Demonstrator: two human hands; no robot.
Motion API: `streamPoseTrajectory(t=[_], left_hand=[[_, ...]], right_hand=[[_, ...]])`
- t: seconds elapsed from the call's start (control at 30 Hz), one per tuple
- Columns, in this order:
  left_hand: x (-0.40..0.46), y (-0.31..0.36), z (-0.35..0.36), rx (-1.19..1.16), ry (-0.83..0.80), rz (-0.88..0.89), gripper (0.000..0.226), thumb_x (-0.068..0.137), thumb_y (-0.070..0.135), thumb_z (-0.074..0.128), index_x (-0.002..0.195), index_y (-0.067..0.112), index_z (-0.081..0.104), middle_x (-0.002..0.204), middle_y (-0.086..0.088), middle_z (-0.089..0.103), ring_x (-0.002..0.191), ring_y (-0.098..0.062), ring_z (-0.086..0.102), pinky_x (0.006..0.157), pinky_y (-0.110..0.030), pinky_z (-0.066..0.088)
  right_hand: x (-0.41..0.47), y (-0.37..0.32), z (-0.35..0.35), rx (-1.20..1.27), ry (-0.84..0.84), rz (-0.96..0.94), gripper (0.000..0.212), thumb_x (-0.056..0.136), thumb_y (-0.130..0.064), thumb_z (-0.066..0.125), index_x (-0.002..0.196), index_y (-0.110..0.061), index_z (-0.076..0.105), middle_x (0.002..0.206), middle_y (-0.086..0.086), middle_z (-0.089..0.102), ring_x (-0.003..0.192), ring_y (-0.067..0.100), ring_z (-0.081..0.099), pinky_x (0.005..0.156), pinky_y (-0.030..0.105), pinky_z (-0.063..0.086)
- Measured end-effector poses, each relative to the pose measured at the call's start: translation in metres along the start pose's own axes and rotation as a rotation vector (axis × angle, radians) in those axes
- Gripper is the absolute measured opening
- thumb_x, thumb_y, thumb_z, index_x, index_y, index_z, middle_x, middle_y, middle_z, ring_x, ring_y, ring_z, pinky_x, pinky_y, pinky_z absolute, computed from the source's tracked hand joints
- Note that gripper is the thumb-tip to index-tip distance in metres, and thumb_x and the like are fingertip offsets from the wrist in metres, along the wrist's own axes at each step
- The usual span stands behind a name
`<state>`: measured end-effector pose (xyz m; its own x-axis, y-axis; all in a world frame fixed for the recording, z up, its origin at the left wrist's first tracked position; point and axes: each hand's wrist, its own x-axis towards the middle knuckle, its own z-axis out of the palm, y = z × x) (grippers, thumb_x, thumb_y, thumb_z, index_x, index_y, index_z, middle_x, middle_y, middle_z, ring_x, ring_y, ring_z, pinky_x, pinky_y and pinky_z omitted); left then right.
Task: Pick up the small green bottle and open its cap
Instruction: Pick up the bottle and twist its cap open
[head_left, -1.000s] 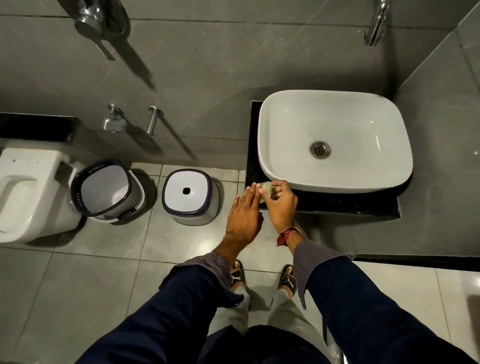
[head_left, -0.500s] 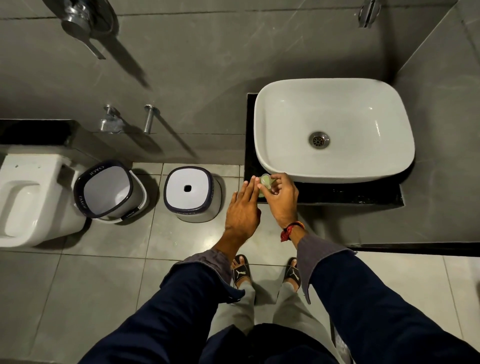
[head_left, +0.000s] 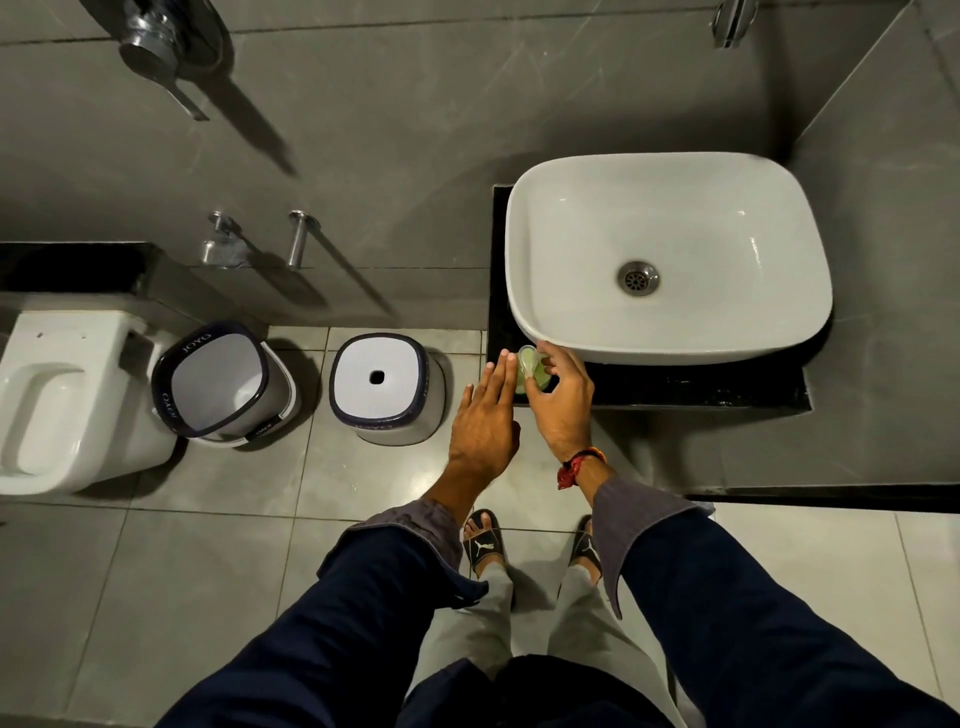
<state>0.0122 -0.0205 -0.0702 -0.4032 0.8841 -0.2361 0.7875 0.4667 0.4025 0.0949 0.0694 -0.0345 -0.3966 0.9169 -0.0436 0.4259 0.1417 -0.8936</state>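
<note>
The small green bottle has a clear cap and sits between my two hands, just in front of the black counter's left corner. My right hand is closed around the bottle, thumb and fingers on its cap end. My left hand is flat with fingers stretched out, its fingertips touching the bottle's left side. Most of the bottle's body is hidden by my right fingers.
A white basin rests on the black counter at right. On the tiled floor to the left stand a white stool, a bucket and a toilet. Taps stick out of the grey wall.
My right hand has turned a little on the bottle, which now shows more of its clear cap. My left hand stays flat beside it. The camera has shifted slightly.
</note>
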Motion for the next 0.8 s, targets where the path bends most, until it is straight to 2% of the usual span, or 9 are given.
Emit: streamPoseTrajectory(t=[0.07,0.17,0.2,0.3,0.37,0.5,0.6,0.8], left_hand=[[-0.0003,0.0001,-0.0003,0.0,0.003,0.005,0.098,0.094,0.007,0.057,0.164,0.017,-0.009,0.175,-0.002,-0.008,0.162,-0.026,-0.001,0.131,-0.049,0.015],[0.0004,0.0001,-0.0017,0.015,0.008,0.01,0.096,0.093,0.007,0.058,0.165,0.015,-0.005,0.175,-0.003,-0.007,0.162,-0.026,0.002,0.131,-0.049,0.016],[0.0006,0.0001,-0.0024,0.021,0.008,0.011,0.095,0.093,0.008,0.058,0.165,0.015,-0.003,0.175,-0.003,-0.006,0.162,-0.027,0.003,0.131,-0.049,0.016],[0.0004,0.0006,-0.0035,0.026,0.01,0.015,0.094,0.094,0.009,0.059,0.165,0.016,-0.003,0.175,-0.003,-0.007,0.162,-0.026,0.001,0.131,-0.049,0.015],[0.0002,0.0004,-0.0036,0.022,0.008,0.016,0.094,0.095,0.009,0.059,0.165,0.016,-0.003,0.175,-0.002,-0.007,0.162,-0.026,0.001,0.131,-0.048,0.013],[0.0014,-0.0004,-0.0035,0.033,-0.007,0.013,0.089,0.095,0.009,0.058,0.165,0.014,0.004,0.175,-0.006,0.0,0.162,-0.027,0.003,0.131,-0.051,0.017],[0.0018,-0.0005,-0.0037,0.039,-0.004,0.014,0.091,0.095,0.01,0.059,0.165,0.015,0.001,0.175,-0.004,-0.006,0.162,-0.026,0.0,0.131,-0.049,0.014],[0.0011,-0.0012,-0.0055,0.049,-0.009,0.021,0.094,0.095,0.01,0.06,0.165,0.016,-0.002,0.175,-0.002,-0.01,0.162,-0.025,0.001,0.131,-0.048,0.014]], right_hand=[[0.0003,-0.0003,0.0008,0.009,-0.003,-0.01,0.039,0.093,-0.009,0.075,0.131,-0.006,0.068,0.133,0.013,0.068,0.125,0.027,0.065,0.109,0.045,0.056],[0.0033,-0.002,0.0032,0.037,0.042,0.027,0.029,0.089,-0.011,0.08,0.115,-0.003,0.069,0.119,0.013,0.068,0.109,0.029,0.069,0.095,0.049,0.062],[0.0035,-0.0031,0.0037,0.029,0.043,0.034,0.031,0.088,-0.011,0.081,0.115,-0.002,0.068,0.119,0.013,0.067,0.109,0.029,0.069,0.095,0.049,0.062],[0.0008,-0.0048,0.0037,-0.008,0.004,-0.005,0.042,0.09,-0.008,0.078,0.13,-0.002,0.066,0.134,0.013,0.064,0.127,0.028,0.064,0.11,0.044,0.055],[-0.0003,-0.0035,0.0036,-0.026,-0.012,-0.025,0.043,0.091,-0.008,0.076,0.132,-0.002,0.066,0.136,0.012,0.064,0.13,0.027,0.062,0.113,0.043,0.053],[0.002,-0.0026,0.0042,-0.032,0.02,0.015,0.031,0.09,-0.014,0.079,0.116,-0.001,0.068,0.123,0.013,0.065,0.116,0.029,0.066,0.1,0.046,0.06],[0.0052,-0.0018,0.0052,-0.053,0.04,0.039,0.028,0.088,-0.017,0.081,0.108,-0.002,0.067,0.118,0.014,0.064,0.111,0.031,0.067,0.094,0.047,0.061],[-0.0032,0.0004,0.0023,-0.094,-0.032,-0.042,0.05,0.091,-0.02,0.079,0.135,-0.006,0.063,0.141,0.012,0.058,0.136,0.029,0.056,0.114,0.044,0.052]])
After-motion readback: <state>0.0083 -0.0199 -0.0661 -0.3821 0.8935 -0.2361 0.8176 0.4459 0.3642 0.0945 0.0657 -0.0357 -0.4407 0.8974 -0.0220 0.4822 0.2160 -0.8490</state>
